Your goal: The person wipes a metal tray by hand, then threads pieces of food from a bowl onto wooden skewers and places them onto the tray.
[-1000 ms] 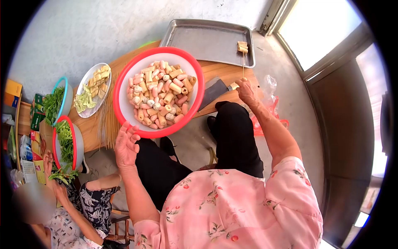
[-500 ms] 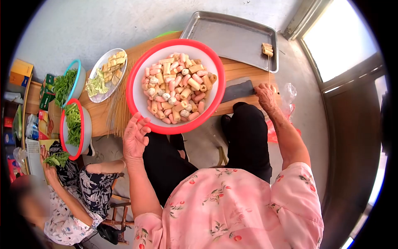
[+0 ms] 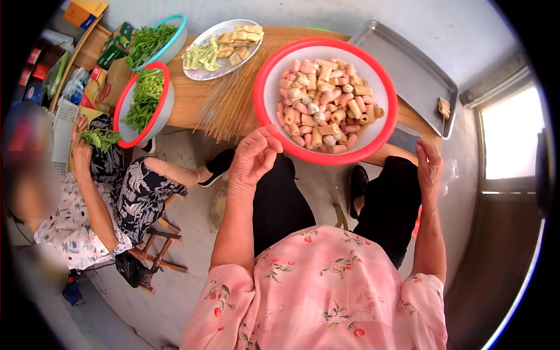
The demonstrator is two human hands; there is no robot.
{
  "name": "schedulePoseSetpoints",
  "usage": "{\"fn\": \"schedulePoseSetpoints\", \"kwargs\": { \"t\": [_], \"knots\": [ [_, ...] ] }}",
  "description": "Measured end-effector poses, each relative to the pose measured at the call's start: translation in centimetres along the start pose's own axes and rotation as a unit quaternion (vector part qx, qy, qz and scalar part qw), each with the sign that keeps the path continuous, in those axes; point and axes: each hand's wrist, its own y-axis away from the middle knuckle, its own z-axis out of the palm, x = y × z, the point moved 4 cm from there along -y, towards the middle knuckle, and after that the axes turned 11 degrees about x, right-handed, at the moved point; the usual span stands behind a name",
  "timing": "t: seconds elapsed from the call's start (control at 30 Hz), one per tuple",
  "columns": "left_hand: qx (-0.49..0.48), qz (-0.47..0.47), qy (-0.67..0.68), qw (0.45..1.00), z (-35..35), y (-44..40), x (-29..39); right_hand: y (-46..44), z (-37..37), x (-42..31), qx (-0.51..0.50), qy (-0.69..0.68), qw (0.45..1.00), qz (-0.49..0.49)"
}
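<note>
A red-rimmed white bowl (image 3: 263, 93) full of small sausages, tube-shaped pieces and pale balls stands at the table's front edge. My left hand (image 3: 255, 156) is at its lower left rim, fingers loosely bent and apart, with nothing visible in them; I cannot tell whether it touches the rim. To the right of the bowl, my right hand (image 3: 430, 166) is raised with thumb and fingers apart, holding nothing. One skewer with food pieces (image 3: 444, 108) lies at the right end of the metal tray (image 3: 402, 64). Many thin wooden sticks (image 3: 224, 108) lie left of the bowl.
An oval plate (image 3: 201, 74) holds sliced food. Greens fill a red-rimmed basin (image 3: 167, 96) and a blue-rimmed basin (image 3: 175, 44). A dark flat slab (image 3: 407, 139) lies partly behind the bowl. At left, a seated person (image 3: 93, 198) holds leafy greens (image 3: 100, 139).
My right hand has let go of the skewer's stick and drawn back from the tray. My left hand's fingers have bent more. The view has turned, shifting the table's contents rightward.
</note>
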Motion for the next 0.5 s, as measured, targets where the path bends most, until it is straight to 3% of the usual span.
{"fn": "schedulePoseSetpoints", "kwargs": {
  "t": [0.13, 0.2, 0.23, 0.27, 0.33, 0.5],
  "knots": [
    [-0.017, 0.026, 0.074, 0.997, -2.4, 3.7, 1.1, 1.6, 0.9, -2.3, -0.05, -0.043, 0.997, -0.049],
    [0.084, 0.069, 0.124, 0.986, -5.7, 5.4, 2.0, 2.0, 1.3, -2.3, -0.061, -0.052, 0.996, -0.046],
    [0.263, 0.078, 0.078, 0.959, -7.9, 5.9, 2.1, 1.9, 1.4, -1.7, -0.049, -0.039, 0.997, -0.043],
    [0.266, 0.081, 0.081, 0.957, -9.2, 5.5, 1.9, 1.7, 1.4, -1.4, -0.036, -0.026, 0.998, -0.04],
    [0.552, 0.08, 0.007, 0.83, -14.3, 5.8, 0.6, 1.5, 1.5, -1.6, -0.037, -0.025, 0.998, -0.038],
    [0.583, 0.02, -0.096, 0.807, -17.6, 3.5, -2.1, 1.5, 2.0, -1.9, -0.057, 0.024, 0.998, -0.033]
  ]
}}
